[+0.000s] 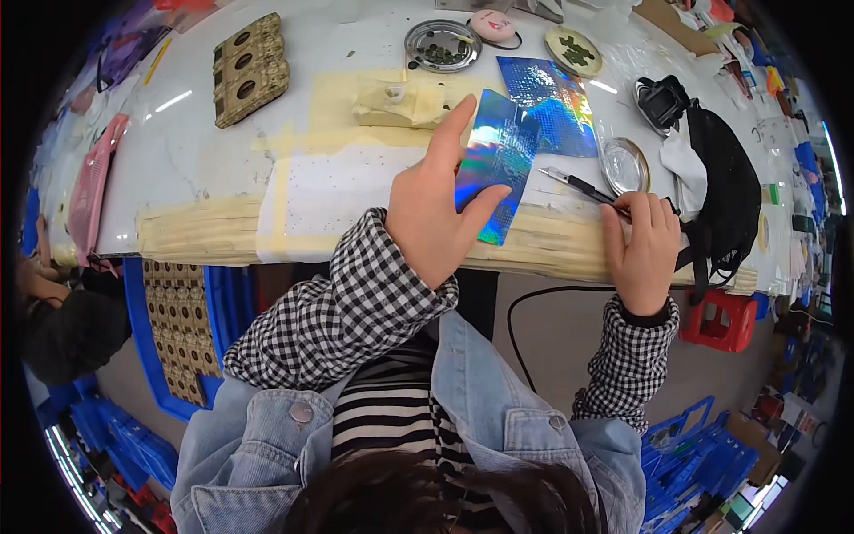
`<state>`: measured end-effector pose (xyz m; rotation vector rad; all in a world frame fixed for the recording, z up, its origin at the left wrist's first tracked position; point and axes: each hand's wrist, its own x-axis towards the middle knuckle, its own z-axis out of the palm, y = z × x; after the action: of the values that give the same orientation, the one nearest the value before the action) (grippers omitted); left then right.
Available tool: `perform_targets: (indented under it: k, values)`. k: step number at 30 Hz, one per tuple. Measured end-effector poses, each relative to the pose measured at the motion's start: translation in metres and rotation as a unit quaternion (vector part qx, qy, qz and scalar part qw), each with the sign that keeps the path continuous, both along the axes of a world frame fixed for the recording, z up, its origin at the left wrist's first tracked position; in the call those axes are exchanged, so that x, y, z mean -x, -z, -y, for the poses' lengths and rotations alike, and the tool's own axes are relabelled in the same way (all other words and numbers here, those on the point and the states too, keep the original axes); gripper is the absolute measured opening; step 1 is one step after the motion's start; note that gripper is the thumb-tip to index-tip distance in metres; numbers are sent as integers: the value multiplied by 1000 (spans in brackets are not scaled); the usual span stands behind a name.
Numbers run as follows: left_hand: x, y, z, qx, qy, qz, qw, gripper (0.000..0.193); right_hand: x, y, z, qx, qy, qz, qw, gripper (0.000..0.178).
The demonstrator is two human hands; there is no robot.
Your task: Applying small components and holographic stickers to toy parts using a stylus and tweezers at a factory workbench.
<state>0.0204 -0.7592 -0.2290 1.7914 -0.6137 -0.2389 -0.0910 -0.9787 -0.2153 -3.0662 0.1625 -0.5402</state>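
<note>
My left hand is at a narrow blue holographic sheet at the middle of the table. Forefinger and thumb are spread wide; the thumb lies across the sheet, and the other fingers are hidden. A larger holographic sheet lies just beyond. My right hand is at the table's front edge, its bent fingers on the dark handle of a craft knife. The knife's blade points to the far left. Beyond the knife rests a round clear lid. A tape-covered block is behind my left hand.
Dishes with small dark green pieces and lighter green pieces stand at the back. A patterned block with round holes lies back left; similar ones fill a blue crate below. A black bag sits right, above a red stool.
</note>
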Motion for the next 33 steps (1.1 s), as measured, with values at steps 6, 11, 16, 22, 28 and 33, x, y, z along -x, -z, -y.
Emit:
perform_targets:
  k: [6,11,16,22,28,33]
  values:
    - [10,-4,-14,-139,9,375,916,51,-8,4,-3,-37,-29,95,994,15]
    - [37,7,-25,-203,84,408,886,42,-30,8,-8,-57,-100,49,992,19]
    - [38,17,-22,-225,93,399,884,44,-33,7,-6,-44,-112,15,993,17]
    - [37,22,-20,-248,74,413,873,45,-34,8,-5,-57,-106,2,993,18]
    - [35,24,-17,-273,66,425,860,44,-35,10,-4,-59,-105,-2,993,20]
    - [33,28,-16,-274,67,435,855,43,-28,6,-8,-129,-78,44,988,25]
